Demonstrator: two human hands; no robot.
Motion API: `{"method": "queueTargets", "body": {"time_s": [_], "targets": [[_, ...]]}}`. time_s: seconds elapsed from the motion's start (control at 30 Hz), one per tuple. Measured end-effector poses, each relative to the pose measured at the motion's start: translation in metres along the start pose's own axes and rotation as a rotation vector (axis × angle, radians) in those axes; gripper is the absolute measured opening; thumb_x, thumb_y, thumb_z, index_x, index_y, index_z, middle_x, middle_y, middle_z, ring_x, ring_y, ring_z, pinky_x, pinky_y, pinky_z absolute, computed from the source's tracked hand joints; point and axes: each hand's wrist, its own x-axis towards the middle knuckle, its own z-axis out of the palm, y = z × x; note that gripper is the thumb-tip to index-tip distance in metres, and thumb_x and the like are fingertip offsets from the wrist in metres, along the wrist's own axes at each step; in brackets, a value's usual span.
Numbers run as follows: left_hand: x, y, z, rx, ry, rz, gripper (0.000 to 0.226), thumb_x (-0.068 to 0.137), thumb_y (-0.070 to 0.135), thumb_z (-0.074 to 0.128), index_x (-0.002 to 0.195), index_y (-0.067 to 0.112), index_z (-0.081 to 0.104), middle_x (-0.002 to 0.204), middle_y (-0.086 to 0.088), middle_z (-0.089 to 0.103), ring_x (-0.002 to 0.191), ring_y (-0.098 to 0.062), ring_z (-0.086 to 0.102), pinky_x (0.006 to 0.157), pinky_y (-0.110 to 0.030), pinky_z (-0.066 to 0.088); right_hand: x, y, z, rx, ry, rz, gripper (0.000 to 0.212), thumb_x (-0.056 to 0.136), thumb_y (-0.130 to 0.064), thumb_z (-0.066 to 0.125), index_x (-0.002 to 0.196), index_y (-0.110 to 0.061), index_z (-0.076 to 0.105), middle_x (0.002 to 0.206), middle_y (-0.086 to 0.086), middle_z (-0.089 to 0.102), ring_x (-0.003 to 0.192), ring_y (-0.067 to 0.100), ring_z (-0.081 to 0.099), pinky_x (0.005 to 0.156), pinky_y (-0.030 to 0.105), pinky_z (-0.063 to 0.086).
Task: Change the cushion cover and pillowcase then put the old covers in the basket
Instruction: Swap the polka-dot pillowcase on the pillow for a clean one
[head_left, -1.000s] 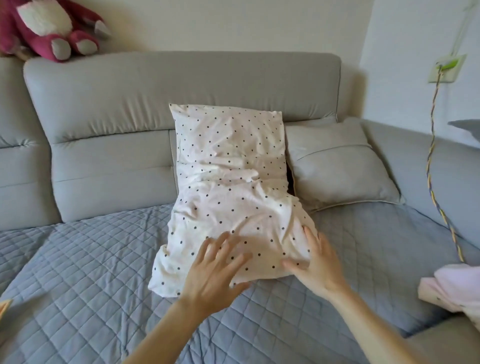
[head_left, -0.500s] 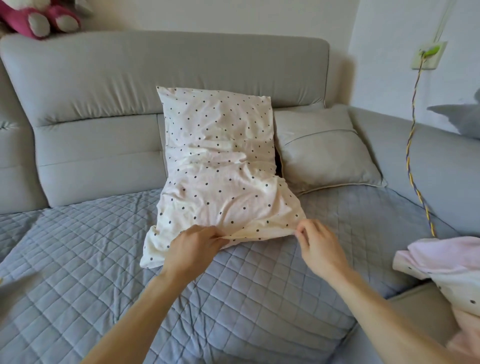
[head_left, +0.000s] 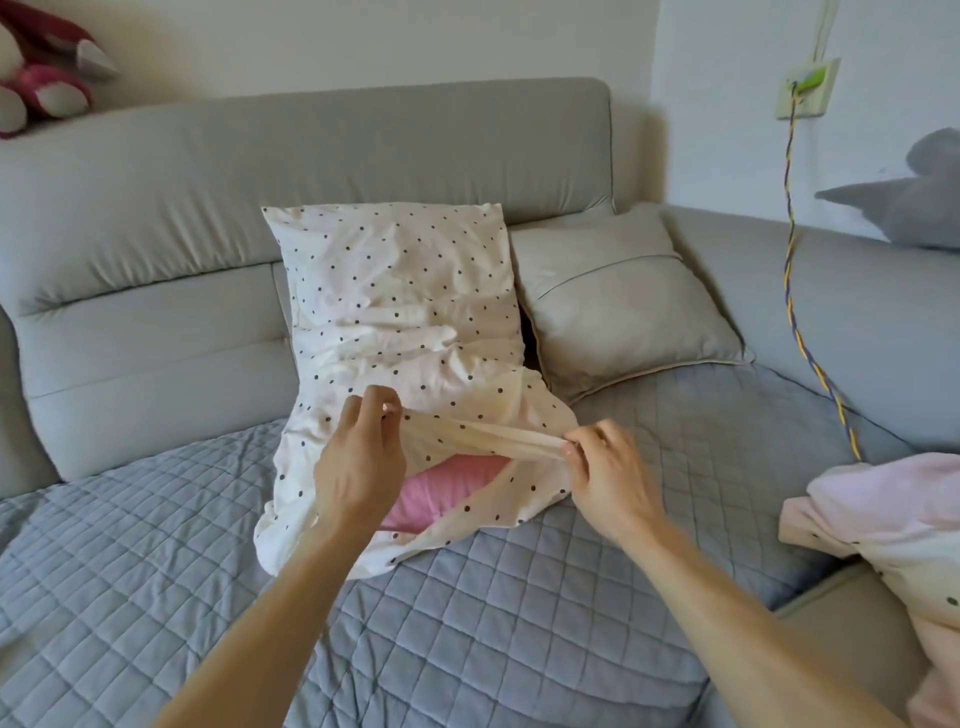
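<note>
the grey sofa (head_left: 311, 171) fills the view, and everything here is placed from the dotted pillow (head_left: 400, 291) leaning upright against its backrest. under the pillow's lower end and spreading toward the camera lies a quilted grey throw (head_left: 519, 623). just right of the pillow, touching its edge, a plain grey cushion (head_left: 618, 301) leans on the same backrest. well right of the pillow and nearer the camera sits a heap of pale pink and cream cloth (head_left: 883, 519); whether these are old or fresh covers cannot be told. no basket is in view.

at the pillow's lower end, the left hand (head_left: 358, 462) pinches the pillowcase hem (head_left: 498, 439) at its left side and the right hand (head_left: 608, 478) pinches the same hem at its right side, fingers curled tight on the fabric, the edge stretched taut between them. below that raised edge the pink inner pillow (head_left: 441, 493) shows through the mouth.

this looks like the pillowcase step, with the opening held wide. from this view alone, stripping and dressing look alike. the next move likely calls for both pinches to stay firm while the hem travels evenly along the filling, so the loose cotton does not bunch at one corner.
</note>
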Motion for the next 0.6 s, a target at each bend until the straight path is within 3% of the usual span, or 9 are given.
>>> {"method": "queueTargets", "body": {"time_s": [0.07, 0.13, 0.2, 0.23, 0.3, 0.37, 0.43, 0.53, 0.6], "targets": [[0.013, -0.001, 0.006, 0.179, 0.025, 0.212, 0.019, 0.09, 0.001, 0.059, 0.089, 0.02, 0.062, 0.106, -0.003, 0.055, 0.073, -0.026, 0.058, 0.045, -0.025, 0.033, 0.002, 0.006, 0.001, -0.054, 0.039, -0.011, 0.017, 0.097, -0.027, 0.056, 0.092, -0.015, 0.068, 0.09, 0.0, 0.053, 0.079, 0.02, 0.053, 0.058, 0.028, 0.037], [0.023, 0.001, 0.016, 0.37, -0.029, 0.422, 0.028, 0.073, -0.007, 0.071, 0.081, 0.02, 0.07, 0.108, -0.006, 0.058, 0.08, -0.028, 0.06, 0.047, -0.028, 0.037, 0.006, 0.007, -0.003, -0.039, 0.103, 0.067, 0.02, 0.098, -0.029, 0.052, 0.088, -0.015, 0.064, 0.084, 0.0, 0.054, 0.07, 0.021, 0.054, 0.054, 0.028, 0.035], [0.025, 0.008, 0.034, 0.472, -0.085, 0.622, 0.03, 0.073, 0.006, 0.075, 0.099, 0.021, 0.073, 0.12, -0.006, 0.061, 0.097, -0.03, 0.061, 0.068, -0.041, 0.05, 0.012, 0.007, -0.005, 0.063, 0.109, 0.198, 0.02, 0.101, -0.03, 0.045, 0.09, -0.019, 0.059, 0.079, -0.003, 0.058, 0.066, 0.019, 0.055, 0.052, 0.033, 0.037], [0.022, 0.012, 0.044, 0.478, -0.12, 0.714, 0.03, 0.08, 0.019, 0.072, 0.11, 0.019, 0.071, 0.126, -0.004, 0.061, 0.106, -0.029, 0.06, 0.081, -0.043, 0.05, 0.014, 0.007, -0.004, 0.128, 0.087, 0.266, 0.019, 0.102, -0.03, 0.044, 0.091, -0.022, 0.057, 0.077, -0.006, 0.06, 0.065, 0.017, 0.056, 0.052, 0.034, 0.04], [0.015, 0.024, 0.064, 0.432, -0.185, 0.861, 0.039, 0.092, 0.04, 0.058, 0.12, 0.013, 0.066, 0.131, -0.002, 0.059, 0.115, -0.027, 0.057, 0.093, -0.044, 0.048, 0.016, 0.006, 0.0, 0.214, 0.066, 0.333, 0.014, 0.103, -0.031, 0.044, 0.094, -0.025, 0.053, 0.073, -0.008, 0.063, 0.064, 0.015, 0.058, 0.053, 0.035, 0.043], [0.013, 0.035, 0.082, 0.403, -0.205, 0.937, 0.043, 0.092, 0.039, 0.055, 0.122, 0.011, 0.065, 0.13, -0.003, 0.059, 0.118, -0.027, 0.056, 0.095, -0.044, 0.048, 0.017, 0.001, 0.005, 0.286, 0.067, 0.327, 0.005, 0.101, -0.031, 0.05, 0.099, -0.026, 0.048, 0.075, -0.01, 0.064, 0.063, 0.012, 0.06, 0.052, 0.033, 0.045], [0.022, 0.041, 0.097, 0.389, -0.181, 0.972, 0.037, 0.088, 0.035, 0.059, 0.117, 0.014, 0.067, 0.124, -0.002, 0.063, 0.113, -0.024, 0.059, 0.09, -0.041, 0.05, 0.019, -0.004, 0.011, 0.339, 0.014, 0.316, 0.017, 0.096, -0.038, 0.054, 0.105, -0.027, 0.046, 0.083, -0.012, 0.064, 0.071, 0.009, 0.061, 0.058, 0.031, 0.049], [0.042, 0.047, 0.109, 0.379, -0.209, 0.956, 0.023, 0.082, 0.033, 0.065, 0.101, 0.025, 0.074, 0.103, 0.006, 0.069, 0.099, -0.019, 0.066, 0.082, -0.035, 0.052, 0.017, -0.007, 0.022, 0.231, -0.08, 0.263, 0.03, 0.091, -0.046, 0.046, 0.112, -0.027, 0.057, 0.114, -0.015, 0.061, 0.099, 0.013, 0.051, 0.079, 0.027, 0.046], [0.053, 0.053, 0.109, 0.39, -0.268, 0.916, 0.026, 0.085, 0.044, 0.054, 0.091, 0.032, 0.076, 0.092, 0.009, 0.071, 0.09, -0.017, 0.068, 0.077, -0.034, 0.053, 0.015, -0.01, 0.027, 0.151, -0.092, 0.268, 0.041, 0.088, -0.047, 0.039, 0.121, -0.03, 0.057, 0.133, -0.016, 0.053, 0.112, 0.013, 0.045, 0.09, 0.024, 0.041]]}}
